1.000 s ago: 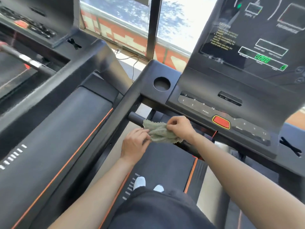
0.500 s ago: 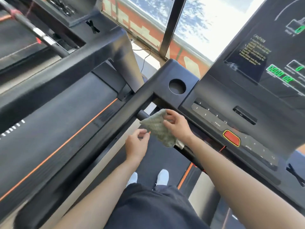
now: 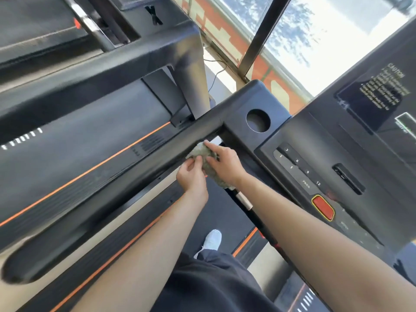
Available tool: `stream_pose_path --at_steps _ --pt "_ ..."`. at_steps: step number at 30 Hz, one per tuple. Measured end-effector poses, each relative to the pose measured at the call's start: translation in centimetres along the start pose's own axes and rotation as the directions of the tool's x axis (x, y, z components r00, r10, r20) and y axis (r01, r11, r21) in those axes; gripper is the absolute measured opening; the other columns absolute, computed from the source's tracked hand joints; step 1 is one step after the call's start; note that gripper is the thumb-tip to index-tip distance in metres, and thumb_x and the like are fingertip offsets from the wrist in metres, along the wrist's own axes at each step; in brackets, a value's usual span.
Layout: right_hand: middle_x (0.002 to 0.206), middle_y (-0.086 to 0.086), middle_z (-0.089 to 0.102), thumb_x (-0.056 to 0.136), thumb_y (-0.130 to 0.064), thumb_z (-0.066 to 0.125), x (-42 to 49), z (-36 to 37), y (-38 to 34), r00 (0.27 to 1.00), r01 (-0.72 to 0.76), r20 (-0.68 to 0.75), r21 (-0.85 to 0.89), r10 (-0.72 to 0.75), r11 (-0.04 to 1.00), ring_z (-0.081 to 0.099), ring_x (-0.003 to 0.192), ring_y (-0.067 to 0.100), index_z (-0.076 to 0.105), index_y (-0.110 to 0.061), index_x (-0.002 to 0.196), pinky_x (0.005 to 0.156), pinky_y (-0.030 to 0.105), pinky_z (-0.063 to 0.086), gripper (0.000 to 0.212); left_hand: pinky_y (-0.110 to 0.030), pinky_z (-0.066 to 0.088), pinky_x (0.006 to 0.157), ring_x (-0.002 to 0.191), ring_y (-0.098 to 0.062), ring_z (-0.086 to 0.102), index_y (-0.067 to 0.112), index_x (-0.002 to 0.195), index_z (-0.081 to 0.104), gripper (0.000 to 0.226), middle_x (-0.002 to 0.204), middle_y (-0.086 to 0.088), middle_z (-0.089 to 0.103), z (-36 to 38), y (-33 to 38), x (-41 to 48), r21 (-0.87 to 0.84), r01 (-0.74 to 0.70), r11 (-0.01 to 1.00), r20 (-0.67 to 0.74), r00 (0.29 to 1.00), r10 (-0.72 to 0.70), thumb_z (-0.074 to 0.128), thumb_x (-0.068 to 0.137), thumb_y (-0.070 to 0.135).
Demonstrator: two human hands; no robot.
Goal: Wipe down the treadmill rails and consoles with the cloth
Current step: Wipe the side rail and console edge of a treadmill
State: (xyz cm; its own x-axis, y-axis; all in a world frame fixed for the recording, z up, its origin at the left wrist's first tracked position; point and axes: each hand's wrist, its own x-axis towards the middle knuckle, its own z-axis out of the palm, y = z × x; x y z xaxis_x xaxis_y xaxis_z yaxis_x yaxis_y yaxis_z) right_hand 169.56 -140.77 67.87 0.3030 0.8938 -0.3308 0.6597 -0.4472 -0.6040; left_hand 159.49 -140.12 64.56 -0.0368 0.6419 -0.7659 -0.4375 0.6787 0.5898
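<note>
Nearest, below both wrists, a white shoe (image 3: 212, 240) stands on the running belt (image 3: 222, 212), so the person faces the machine from its own deck. Above it the left hand (image 3: 192, 175) pinches the lower edge of the cloth (image 3: 202, 154) between thumb and fingers, apparently to keep the bunched fabric from slipping. Touching it on the right, the right hand (image 3: 226, 164) grips the same cloth, thumb against it and fingers laid over the top, pressing the wad onto the inner face of the side rail (image 3: 135, 176). The cloth thus sits at the rail's forward end, just short of the corner where it joins the console (image 3: 315, 140). Under the right wrist runs the front handlebar (image 3: 244, 202). Just beyond the fingertips lies the cup holder (image 3: 257, 120). Well right of the right hand, the red stop button (image 3: 323, 208) probably comes later in the wipe. Far left of the left hand stands a neighbouring treadmill (image 3: 101, 61), with the window (image 3: 326, 30) behind.
</note>
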Motion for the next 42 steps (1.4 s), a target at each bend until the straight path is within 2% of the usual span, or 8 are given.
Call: stream_pose_path --at_steps 4,12,22,26,30,33,37,42 --pt "0.117 -0.003 0.071 0.092 -0.017 0.067 1.2 -0.2 -0.1 0.999 0.0 -0.041 0.089 0.004 0.996 0.065 0.11 0.015 0.068 -0.021 0.128 0.103 0.033 0.048 0.036 -0.023 0.058 0.06 0.089 -0.018 0.076 0.013 0.101 0.075 0.009 0.096 -0.001 0.079 0.8 1.3 0.7 -0.151 0.185 0.971 0.017 0.983 -0.185 0.073 0.093 0.016" --pt "0.133 -0.009 0.065 0.092 -0.021 0.07 0.0 -1.9 2.1 0.982 0.036 0.186 0.014 -0.038 0.999 0.065 0.109 0.01 0.05 -0.034 0.147 0.104 0.028 0.047 0.06 -0.043 0.058 0.097 0.106 -0.021 0.074 0.029 0.123 0.07 0.029 0.118 0.001 0.075 -0.4 0.2 1.5 0.07 0.258 0.963 0.272 0.924 -0.268 0.066 0.098 0.044" --pt "0.122 -0.02 0.064 0.089 -0.033 0.074 -6.9 -3.0 7.3 0.979 -0.004 0.204 -0.118 0.028 0.993 0.061 0.108 0.007 0.041 -0.047 0.149 0.098 0.028 0.046 0.069 -0.037 0.061 0.077 0.117 -0.029 0.068 0.022 0.134 0.062 0.037 0.128 -0.009 0.071 -2.2 -3.8 -2.2 0.27 0.249 0.93 0.427 0.835 -0.347 0.054 0.104 0.042" --pt "0.101 -0.01 0.065 0.09 -0.032 0.074 -11.7 -3.1 9.4 0.993 -0.052 0.095 -0.221 0.075 0.974 0.061 0.095 0.018 0.041 -0.042 0.15 0.081 0.027 0.038 0.07 -0.04 0.061 0.08 0.111 -0.026 0.069 0.022 0.127 0.064 0.029 0.124 -0.009 0.072 -2.8 -6.1 -5.0 0.362 0.288 0.886 0.459 0.773 -0.439 0.054 0.105 0.038" --pt "0.137 -0.004 0.063 0.09 -0.026 0.071 -16.5 -2.3 11.6 0.995 -0.09 0.007 -0.306 0.097 0.948 0.062 0.12 0.026 0.037 -0.04 0.153 0.094 0.038 0.05 0.073 -0.039 0.061 0.074 0.107 -0.027 0.07 0.02 0.123 0.065 0.025 0.118 -0.009 0.074 -3.4 -8.7 -7.4 0.427 0.342 0.837 0.468 0.708 -0.529 0.054 0.105 0.034" --pt "0.144 -0.005 0.059 0.084 -0.012 0.075 -19.7 -1.0 12.6 0.983 -0.109 -0.176 -0.343 0.05 0.933 0.066 0.118 0.026 0.049 -0.03 0.148 0.082 0.042 0.058 0.071 -0.037 0.06 0.073 0.1 -0.025 0.073 0.016 0.123 0.066 0.026 0.115 -0.01 0.075 -3.7 -10.4 -9.1 0.473 0.393 0.788 0.445 0.666 -0.599 0.055 0.105 0.032" --pt "0.12 0.004 0.073 0.067 0.001 0.086 -22.8 1.1 13.9 0.908 -0.091 -0.406 -0.429 -0.102 0.899 0.073 0.102 0.026 0.073 -0.015 0.116 0.062 0.039 0.062 0.053 -0.026 0.06 0.067 0.099 -0.023 0.071 0.009 0.115 0.068 0.019 0.115 -0.013 0.073 -4.2 -11.5 -10.5 0.531 0.369 0.763 0.408 0.677 -0.612 0.056 0.105 0.018" --pt "0.079 0.003 0.074 0.067 0.001 0.069 -26.3 2.7 12.2 0.758 -0.267 -0.652 -0.346 -0.026 0.9 0.069 0.067 0.031 0.077 -0.013 0.085 0.05 0.035 0.055 0.024 -0.019 0.056 0.063 0.074 -0.007 0.072 0.006 0.104 0.072 0.01 0.093 -0.004 0.076 -5.3 -10.6 -12.3 0.699 0.144 0.701 0.453 0.669 -0.589 0.066 0.098 0.012"
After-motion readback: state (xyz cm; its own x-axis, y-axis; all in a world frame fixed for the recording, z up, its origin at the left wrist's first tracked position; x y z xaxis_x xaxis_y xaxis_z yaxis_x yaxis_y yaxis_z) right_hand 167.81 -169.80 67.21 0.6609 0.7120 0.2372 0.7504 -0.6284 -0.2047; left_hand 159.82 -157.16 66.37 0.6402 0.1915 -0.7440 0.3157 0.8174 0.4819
